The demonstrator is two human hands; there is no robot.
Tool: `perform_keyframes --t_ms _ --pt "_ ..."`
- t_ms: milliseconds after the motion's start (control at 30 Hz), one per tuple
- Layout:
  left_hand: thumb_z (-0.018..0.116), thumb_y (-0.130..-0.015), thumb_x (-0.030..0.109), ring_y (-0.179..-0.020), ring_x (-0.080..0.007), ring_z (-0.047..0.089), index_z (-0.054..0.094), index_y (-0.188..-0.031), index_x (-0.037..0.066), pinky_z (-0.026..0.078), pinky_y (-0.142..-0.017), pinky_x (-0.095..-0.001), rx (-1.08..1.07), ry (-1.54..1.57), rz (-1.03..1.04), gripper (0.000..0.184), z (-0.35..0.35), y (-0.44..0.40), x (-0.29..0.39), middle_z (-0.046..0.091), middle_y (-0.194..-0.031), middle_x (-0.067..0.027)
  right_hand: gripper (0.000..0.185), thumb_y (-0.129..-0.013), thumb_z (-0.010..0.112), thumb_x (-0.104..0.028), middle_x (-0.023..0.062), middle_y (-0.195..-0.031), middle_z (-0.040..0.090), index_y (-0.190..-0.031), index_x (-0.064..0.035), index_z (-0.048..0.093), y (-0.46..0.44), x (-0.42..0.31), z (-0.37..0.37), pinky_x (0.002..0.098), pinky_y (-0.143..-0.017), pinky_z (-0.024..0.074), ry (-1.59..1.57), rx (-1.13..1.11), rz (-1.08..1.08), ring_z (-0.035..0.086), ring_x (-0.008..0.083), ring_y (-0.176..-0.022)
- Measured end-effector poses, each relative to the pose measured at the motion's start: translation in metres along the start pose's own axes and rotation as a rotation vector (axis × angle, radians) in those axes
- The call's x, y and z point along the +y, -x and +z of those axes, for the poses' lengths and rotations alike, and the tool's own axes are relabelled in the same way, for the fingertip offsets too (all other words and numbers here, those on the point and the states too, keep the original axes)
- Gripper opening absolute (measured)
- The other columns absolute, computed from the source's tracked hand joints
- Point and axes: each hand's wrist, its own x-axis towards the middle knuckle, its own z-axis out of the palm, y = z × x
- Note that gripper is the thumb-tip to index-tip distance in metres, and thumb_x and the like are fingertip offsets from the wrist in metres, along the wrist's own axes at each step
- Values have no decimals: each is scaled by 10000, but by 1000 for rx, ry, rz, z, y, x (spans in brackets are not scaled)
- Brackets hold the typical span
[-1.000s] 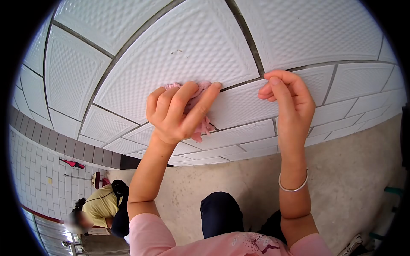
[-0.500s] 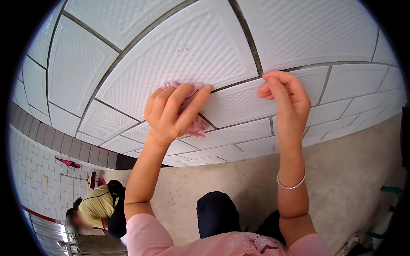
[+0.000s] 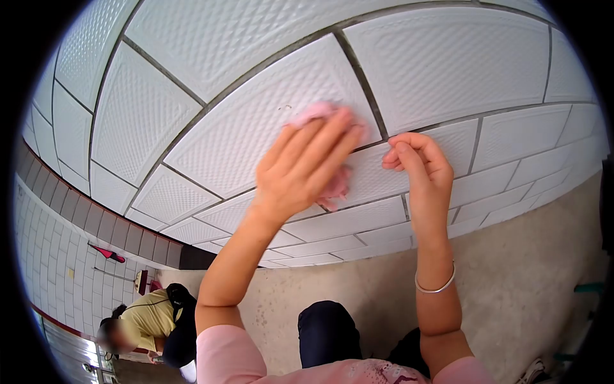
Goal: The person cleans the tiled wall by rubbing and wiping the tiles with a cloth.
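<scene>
Head view: left hand (image 3: 297,168), nearly flat, is pressing cloth (image 3: 318,111) over a tile (image 3: 246,137) edge. Right hand (image 3: 430,180) is hanging half-curled by one corner, hold unclear.

Tiled wall (image 3: 448,70) blocks everything ahead; room to slide along it on the outer side of the right hand (image 3: 427,169). Gap to left hand (image 3: 300,166) narrow at fingertips, wider between forearms, knee (image 3: 327,336) below; pink cloth (image 3: 336,184) obstructs under the left palm.
</scene>
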Motion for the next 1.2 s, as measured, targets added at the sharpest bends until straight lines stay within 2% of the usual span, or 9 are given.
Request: perform_keyframes --t_ms 100,200,300,433,500,533,900,1100,1200 --pt "660 -771 74 -1053 -325 635 721 -1090 71 510 -904 -408 46 -116 -114 324 -19 2 -26 645 -1235 -152 117 -932 579 -69 36 -768 639 -961 12 658 -2 0 -6 239 -689 489 -21 -31 18 597 94 -720" --pt "645 -788 57 -1090 -348 615 705 -1120 51 489 -925 -425 125 -91 -128 338 -8 -37 -31 624 -1268 -173 124 -935 573 -78 34 -761 640 -966 8 656 -3 0 -7 243 -684 488 -44 -59 50 598 94 -705" --pt "651 -789 65 -1070 -319 621 696 -1141 58 500 -899 -393 147 -52 -108 356 7 -48 -16 638 -1248 -147 156 -953 531 -102 45 -751 637 -961 1 647 -2 -1 -8 248 -662 456 -10 -40 35 591 110 -682" --pt "704 -759 99 -1011 -281 642 721 -1110 110 515 -848 -384 -31 -62 -27 351 -4 -29 0 671 -1182 -108 153 -952 543 -114 39 -731 624 -966 0 644 -5 -9 -16 246 -649 459 -28 31 60 578 104 -666" --pt "702 -755 108 -1014 -284 642 727 -1103 113 511 -864 -383 52 -155 -16 349 -11 -43 -24 669 -1184 -109 145 -947 554 -113 33 -717 620 -962 -3 647 -9 -9 -24 242 -639 459 -14 78 70 572 99 -653" --pt "694 -749 144 -1012 -240 641 720 -1099 147 500 -862 -382 117 -196 -14 351 -13 -53 -37 662 -1181 -87 158 -953 546 -129 34 -722 614 -963 -5 643 -10 -8 -28 245 -646 459 -38 71 76 569 104 -661" --pt "692 -699 163 -969 -242 640 728 -1049 163 519 -839 -392 130 -299 79 352 -18 -68 -40 652 -1116 -83 135 -945 555 -115 27 -697 602 -943 -13 643 -9 -9 -27 241 -619 438 -106 83 65 549 98 -633" --pt "706 -714 175 -944 -223 634 740 -1035 206 509 -857 -385 41 -276 82 324 -23 -58 -32 655 -1095 -46 133 -948 555 -112 27 -705 600 -938 -12 642 -10 -10 -30 239 -626 438 -99 89 98 546 95 -643" --pt "712 -718 129 -909 -226 620 738 -1055 206 499 -807 -362 158 -353 37 346 -21 -70 -47 643 -1072 -43 125 -944 557 -106 21 -698 597 -932 -14 641 -9 -10 -29 237 -623 435 -105 87 85 538 91 -637"
